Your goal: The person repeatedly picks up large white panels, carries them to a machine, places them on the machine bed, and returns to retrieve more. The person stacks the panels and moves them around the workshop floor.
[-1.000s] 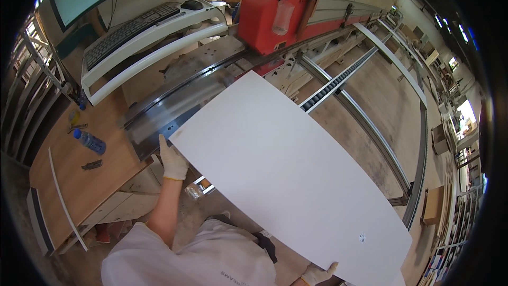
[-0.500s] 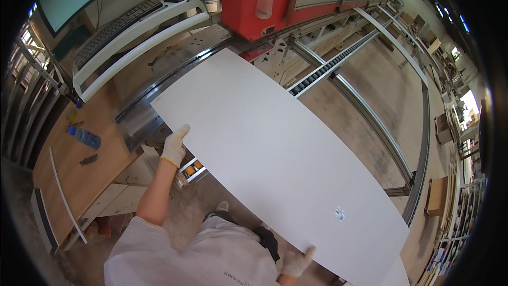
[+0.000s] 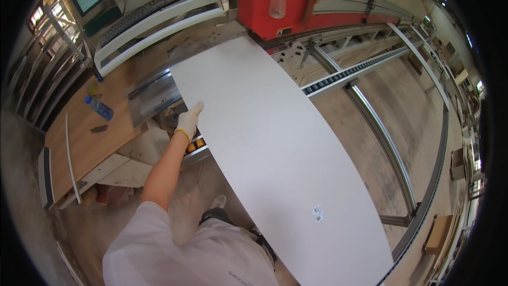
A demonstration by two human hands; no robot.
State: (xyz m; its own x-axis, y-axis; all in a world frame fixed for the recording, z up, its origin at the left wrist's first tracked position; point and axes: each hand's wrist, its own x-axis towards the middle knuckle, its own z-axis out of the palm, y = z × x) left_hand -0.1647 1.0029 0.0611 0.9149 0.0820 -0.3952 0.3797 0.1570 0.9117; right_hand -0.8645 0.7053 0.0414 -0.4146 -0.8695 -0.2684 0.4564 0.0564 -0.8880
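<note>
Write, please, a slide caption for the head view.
A gloved left hand grips a white panel by its edge, near a red machine.

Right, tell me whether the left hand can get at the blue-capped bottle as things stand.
Probably yes, once the left hand lets go of the white board it holds: the bottle is on the wooden table to its left, and nothing tall seems to stand between.
</note>
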